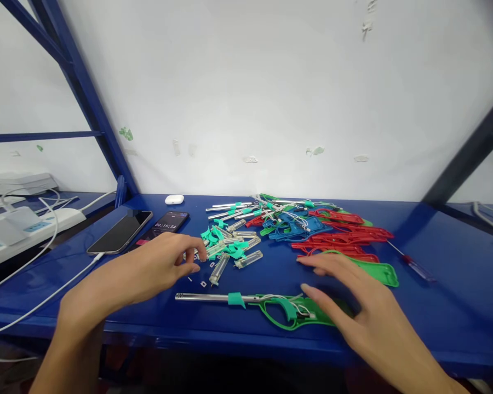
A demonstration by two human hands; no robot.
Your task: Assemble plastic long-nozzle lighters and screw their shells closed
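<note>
My left hand (170, 262) hovers at the left edge of a pile of teal plastic triggers (217, 234) and clear lighter fuel tanks (219, 269). Its fingers are loosely curled, thumb and forefinger apart, with nothing visible between them. Small white pieces (204, 284) lie close by. My right hand (361, 306) is open, its fingers spread above the right end of a green lighter shell half (285, 324) and partly hiding it. That shell lies flat near the front edge, fitted with a metal tube (205, 297), a teal trigger and thin white wires.
Red shell halves (345, 238), blue ones (293, 225) and a green one (380, 272) are heaped behind. Metal tubes (230, 212) lie at the back. A screwdriver (419, 269) rests right. Two phones (121, 232), a white earbud case (175, 200) and a charging cable (53, 302) are left.
</note>
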